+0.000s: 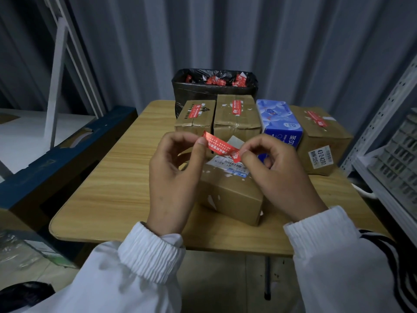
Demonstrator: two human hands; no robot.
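Red sticker strip (pixel 220 146) is stretched between both hands, just above the near cardboard box (pixel 232 195) in the middle of the table (pixel 108 188). The left hand (pixel 176 177) pinches the strip's left end between thumb and forefinger, with its other fingers loosely curled. The right hand (pixel 279 175) pinches the right end the same way.

The strip looks free of the box, so the step appears to be getting rid of it. To do that well, fold the sticky side onto itself so it cannot cling to the fingertips. Let one hand release first, then wad the strip small. Drop it into the black-lined bin (pixel 214 93) at the far edge, reaching over the far row of boxes (pixel 237 118) without knocking them.
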